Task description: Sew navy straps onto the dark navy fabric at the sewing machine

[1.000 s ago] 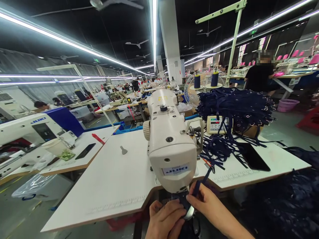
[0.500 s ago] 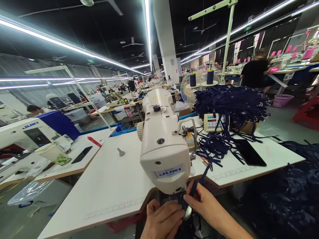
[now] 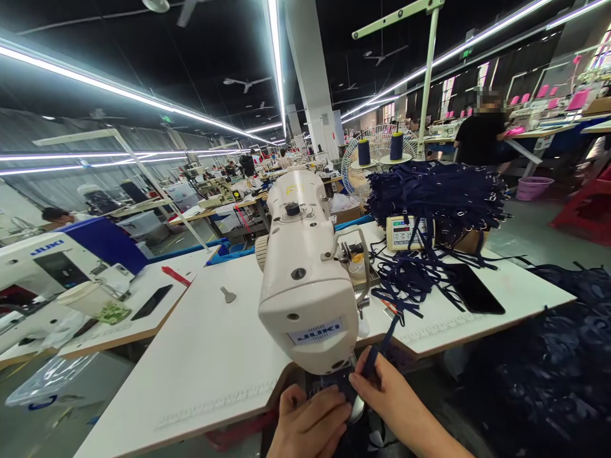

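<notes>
A white sewing machine (image 3: 310, 280) stands in front of me, its head over both hands. My right hand (image 3: 389, 394) pinches a narrow navy strap (image 3: 370, 361) between thumb and fingers, just right of the needle area. That strap runs up toward a loose tangle of navy straps (image 3: 410, 280) on the table. Below the machine head, my left hand (image 3: 312, 420) is closed, with its fingers pressed together on dark navy fabric (image 3: 340, 380). The needle itself and much of the fabric are hidden by the machine head and my fingers.
On the right are a thick bundle of navy straps with metal fittings (image 3: 439, 194), a control panel (image 3: 409, 233) and a black phone (image 3: 477, 289). A grey metal piece (image 3: 228, 294) lies on the white tabletop (image 3: 200, 356). Another sewing machine (image 3: 52, 254) is at left; a person (image 3: 480, 130) works behind.
The view has turned slightly, so the machine and tables sit a little further left. Both hands keep almost the same place and grip at the machine.
</notes>
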Available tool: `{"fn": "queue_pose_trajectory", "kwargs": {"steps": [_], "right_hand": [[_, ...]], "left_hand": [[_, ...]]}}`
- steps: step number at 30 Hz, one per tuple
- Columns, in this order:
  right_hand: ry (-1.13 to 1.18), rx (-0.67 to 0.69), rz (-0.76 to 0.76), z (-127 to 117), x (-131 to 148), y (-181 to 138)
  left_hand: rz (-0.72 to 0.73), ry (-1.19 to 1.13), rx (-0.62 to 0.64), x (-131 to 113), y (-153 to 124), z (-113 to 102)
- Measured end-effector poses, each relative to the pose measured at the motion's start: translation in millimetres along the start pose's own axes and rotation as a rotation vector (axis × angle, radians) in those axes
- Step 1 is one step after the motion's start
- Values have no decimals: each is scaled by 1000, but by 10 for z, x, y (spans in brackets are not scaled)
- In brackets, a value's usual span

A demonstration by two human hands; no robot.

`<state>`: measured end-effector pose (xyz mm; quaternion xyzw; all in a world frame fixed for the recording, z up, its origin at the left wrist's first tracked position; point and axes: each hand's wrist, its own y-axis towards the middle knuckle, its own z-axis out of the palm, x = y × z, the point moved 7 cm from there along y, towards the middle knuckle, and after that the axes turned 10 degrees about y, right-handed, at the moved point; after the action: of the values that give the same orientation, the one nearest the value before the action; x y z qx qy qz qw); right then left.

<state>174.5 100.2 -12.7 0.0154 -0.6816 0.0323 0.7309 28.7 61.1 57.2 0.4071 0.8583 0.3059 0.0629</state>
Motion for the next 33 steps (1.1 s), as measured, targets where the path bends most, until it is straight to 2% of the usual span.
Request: {"fn": "queue_pose_trajectory", "kwargs": {"steps": [7, 10, 14, 17, 23, 27, 33], "right_hand": [[-9, 2, 7, 6, 26, -17], [29, 10, -21, -17, 55, -23], [205, 108, -16, -35, 83, 75], [201, 75, -52, -102, 159, 219], [-69, 60, -168, -53, 374, 405], [-185, 48, -144, -15, 376, 464], [-212, 62, -216, 29, 378, 548]], "left_hand": [[26, 19, -4, -18, 46, 13], [61, 19, -105, -8, 47, 18], [73, 81, -232, -33, 61, -5], [6, 144, -240, -90, 87, -7], [-232, 277, -316, -187, 63, 31], [-294, 377, -364, -230, 51, 73], [-322, 435, -366, -245, 75, 98]]}}
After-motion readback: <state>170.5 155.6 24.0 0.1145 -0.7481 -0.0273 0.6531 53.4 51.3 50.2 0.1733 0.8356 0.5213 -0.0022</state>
